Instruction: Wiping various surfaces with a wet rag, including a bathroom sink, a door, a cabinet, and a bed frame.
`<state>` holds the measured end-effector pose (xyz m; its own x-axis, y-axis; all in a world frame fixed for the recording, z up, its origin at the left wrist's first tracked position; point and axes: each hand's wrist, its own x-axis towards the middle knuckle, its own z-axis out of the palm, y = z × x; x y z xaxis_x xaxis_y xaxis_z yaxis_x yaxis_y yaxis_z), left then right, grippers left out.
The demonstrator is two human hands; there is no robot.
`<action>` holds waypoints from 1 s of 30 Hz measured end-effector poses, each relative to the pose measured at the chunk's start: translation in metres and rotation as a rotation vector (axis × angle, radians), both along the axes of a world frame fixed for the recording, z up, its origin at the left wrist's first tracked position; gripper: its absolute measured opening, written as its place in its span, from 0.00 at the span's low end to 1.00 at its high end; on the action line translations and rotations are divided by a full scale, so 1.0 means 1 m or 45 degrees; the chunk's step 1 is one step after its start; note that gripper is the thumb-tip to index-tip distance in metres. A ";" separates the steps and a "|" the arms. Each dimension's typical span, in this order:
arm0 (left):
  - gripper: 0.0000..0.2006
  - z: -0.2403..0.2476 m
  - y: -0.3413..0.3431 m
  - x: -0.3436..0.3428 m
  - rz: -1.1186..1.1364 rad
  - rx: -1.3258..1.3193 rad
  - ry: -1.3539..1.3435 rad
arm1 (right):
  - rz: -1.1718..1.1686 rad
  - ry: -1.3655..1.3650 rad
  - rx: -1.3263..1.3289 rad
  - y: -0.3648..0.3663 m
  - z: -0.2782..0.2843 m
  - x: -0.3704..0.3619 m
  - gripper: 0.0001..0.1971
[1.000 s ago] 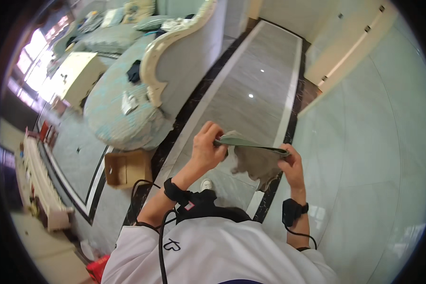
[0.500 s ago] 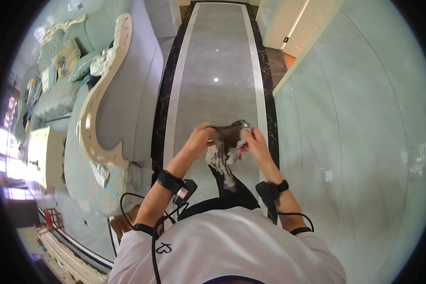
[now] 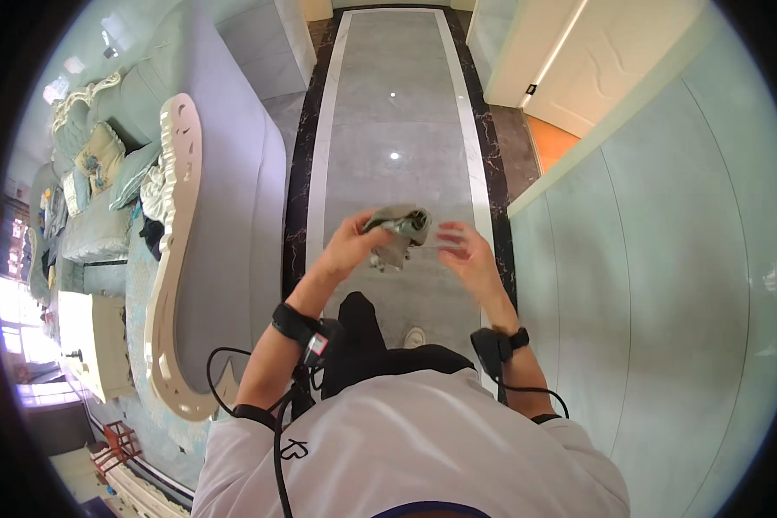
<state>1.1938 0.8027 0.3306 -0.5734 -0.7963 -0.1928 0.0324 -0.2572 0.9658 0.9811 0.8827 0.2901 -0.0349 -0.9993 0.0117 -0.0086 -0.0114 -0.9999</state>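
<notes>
My left hand [image 3: 354, 245] is closed round a crumpled grey cloth [image 3: 397, 242], held out in front of my body above the tiled floor. The cloth is bunched up, with a dark fold at its top and pale, ragged ends hanging below. Its exact kind is hard to make out. Just right of it, my right hand [image 3: 469, 252] is apart from the cloth, its fingers spread and a little blurred, with nothing in them.
A grey tiled corridor [image 3: 388, 78] with dark stone borders runs ahead. Along the left stands a carved cream sofa arm [image 3: 174, 198], with cushions [image 3: 102, 155] and clothes beyond. A cream cabinet [image 3: 95, 345] is lower left. A pale panelled wall [image 3: 647, 285] and a door [image 3: 578, 78] flank the right.
My right hand has let go of the cloth and moved clear of it. Stretched between both hands before, the cloth is now bunched in my left hand. I have moved forward along the corridor.
</notes>
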 end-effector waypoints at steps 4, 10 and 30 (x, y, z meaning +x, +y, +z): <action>0.14 0.014 -0.103 -0.011 -0.171 0.209 0.495 | -0.093 0.430 -0.102 -0.101 -0.025 -0.002 0.30; 0.12 0.015 -0.264 -0.019 -0.256 0.309 0.561 | -0.083 0.161 0.297 -0.216 -0.023 -0.014 0.18; 0.24 -0.012 -0.517 -0.371 -0.780 1.215 0.586 | -0.578 -1.680 0.245 -0.431 -0.066 -0.216 0.35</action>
<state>0.8232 0.2856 0.3185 -0.9725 -0.0206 -0.2319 -0.0542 -0.9487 0.3116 0.7654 0.4514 0.2245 -0.2281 -0.8806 -0.4154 0.9572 -0.1248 -0.2610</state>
